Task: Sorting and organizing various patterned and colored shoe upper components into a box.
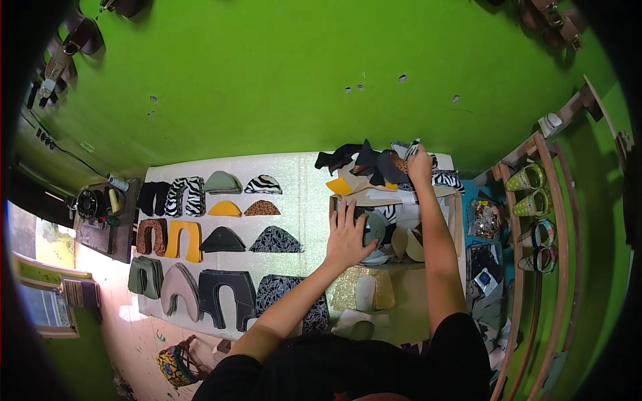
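Observation:
My left hand (348,235) lies flat, fingers apart, on cut pieces inside a cardboard box (457,220), next to a grey-green piece (376,227). My right hand (420,164) reaches to the far end of the box and pinches a patterned scrap in a heap of dark, yellow and zebra-print cut-outs (364,164). A glittery gold piece (358,289) lies on the mat just in front of the box.
On the white mat (301,180), sorted stacks of shoe-upper pieces lie in rows: zebra (186,195), yellow (183,240), black (223,239), floral (276,239). A sewing machine (90,204) stands far left. A wooden rack (535,220) with sandals stands on the right.

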`<state>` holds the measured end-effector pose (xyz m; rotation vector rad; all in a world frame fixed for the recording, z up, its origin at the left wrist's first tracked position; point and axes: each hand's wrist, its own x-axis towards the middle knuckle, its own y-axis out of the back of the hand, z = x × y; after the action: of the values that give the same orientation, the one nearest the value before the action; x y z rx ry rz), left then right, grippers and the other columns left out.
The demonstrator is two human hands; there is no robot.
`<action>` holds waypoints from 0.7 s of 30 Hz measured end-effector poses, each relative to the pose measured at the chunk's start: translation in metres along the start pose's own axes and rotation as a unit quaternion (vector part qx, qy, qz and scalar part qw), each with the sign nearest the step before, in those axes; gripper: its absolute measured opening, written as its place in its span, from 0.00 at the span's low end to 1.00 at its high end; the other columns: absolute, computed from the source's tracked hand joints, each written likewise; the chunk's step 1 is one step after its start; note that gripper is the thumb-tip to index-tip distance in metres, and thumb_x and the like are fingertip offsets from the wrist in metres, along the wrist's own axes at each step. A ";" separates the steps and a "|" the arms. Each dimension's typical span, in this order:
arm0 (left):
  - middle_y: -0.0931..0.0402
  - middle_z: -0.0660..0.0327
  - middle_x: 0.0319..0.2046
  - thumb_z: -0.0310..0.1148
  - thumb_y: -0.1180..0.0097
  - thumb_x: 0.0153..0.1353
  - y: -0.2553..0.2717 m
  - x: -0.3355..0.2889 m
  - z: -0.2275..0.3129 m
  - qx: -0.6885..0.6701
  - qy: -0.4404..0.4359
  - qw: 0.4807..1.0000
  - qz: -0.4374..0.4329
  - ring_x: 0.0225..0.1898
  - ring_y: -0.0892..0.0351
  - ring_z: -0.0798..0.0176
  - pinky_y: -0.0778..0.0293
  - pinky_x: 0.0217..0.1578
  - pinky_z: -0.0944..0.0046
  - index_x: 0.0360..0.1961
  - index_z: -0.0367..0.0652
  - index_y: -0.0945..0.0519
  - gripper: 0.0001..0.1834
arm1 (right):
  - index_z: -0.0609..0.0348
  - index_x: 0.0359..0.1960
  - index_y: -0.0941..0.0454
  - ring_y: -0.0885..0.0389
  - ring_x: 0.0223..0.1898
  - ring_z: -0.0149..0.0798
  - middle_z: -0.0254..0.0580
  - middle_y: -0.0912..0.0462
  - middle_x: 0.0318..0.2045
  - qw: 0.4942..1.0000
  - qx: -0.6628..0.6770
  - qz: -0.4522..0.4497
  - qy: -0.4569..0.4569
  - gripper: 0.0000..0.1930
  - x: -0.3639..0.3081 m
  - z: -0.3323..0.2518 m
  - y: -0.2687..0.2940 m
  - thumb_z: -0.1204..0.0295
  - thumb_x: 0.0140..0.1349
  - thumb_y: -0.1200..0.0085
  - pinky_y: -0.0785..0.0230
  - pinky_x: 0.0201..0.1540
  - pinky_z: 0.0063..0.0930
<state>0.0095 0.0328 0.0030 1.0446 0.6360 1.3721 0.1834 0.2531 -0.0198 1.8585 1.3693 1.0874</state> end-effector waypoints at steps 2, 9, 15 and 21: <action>0.51 0.43 0.58 0.50 0.46 0.44 0.001 -0.001 -0.001 -0.005 0.004 1.000 0.003 0.62 0.59 0.42 0.58 0.58 0.46 0.48 0.41 0.33 0.33 | 0.70 0.40 0.30 0.23 0.28 0.45 0.53 0.23 0.26 0.996 0.085 -0.004 0.017 0.14 -0.008 0.003 0.006 0.77 0.50 0.54 0.32 0.31 0.34; 0.50 0.43 0.57 0.49 0.45 0.44 -0.001 -0.001 0.000 0.003 -0.004 1.000 -0.001 0.62 0.58 0.41 0.57 0.57 0.47 0.47 0.41 0.32 0.32 | 0.66 0.36 0.31 0.28 0.29 0.25 0.37 0.23 0.27 0.910 0.408 -0.073 -0.009 0.07 -0.029 0.017 0.019 0.78 0.56 0.55 0.38 0.32 0.17; 0.49 0.43 0.57 0.49 0.44 0.43 0.000 -0.002 0.002 -0.004 -0.004 1.000 0.001 0.61 0.58 0.42 0.57 0.57 0.47 0.46 0.38 0.31 0.32 | 0.66 0.32 0.32 0.30 0.27 0.25 0.37 0.25 0.23 0.906 0.412 -0.092 -0.032 0.05 -0.040 0.020 0.023 0.76 0.57 0.55 0.39 0.31 0.18; 0.49 0.43 0.57 0.49 0.44 0.43 -0.002 -0.002 0.002 0.005 -0.009 1.000 0.002 0.61 0.58 0.42 0.57 0.57 0.48 0.46 0.39 0.31 0.32 | 0.66 0.31 0.33 0.28 0.26 0.29 0.40 0.26 0.25 0.932 0.362 -0.010 0.013 0.05 -0.042 0.024 0.030 0.75 0.57 0.55 0.36 0.31 0.21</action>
<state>0.0122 0.0307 0.0017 1.0654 0.6288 1.3626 0.2126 0.2043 -0.0179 2.3142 1.9805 0.6236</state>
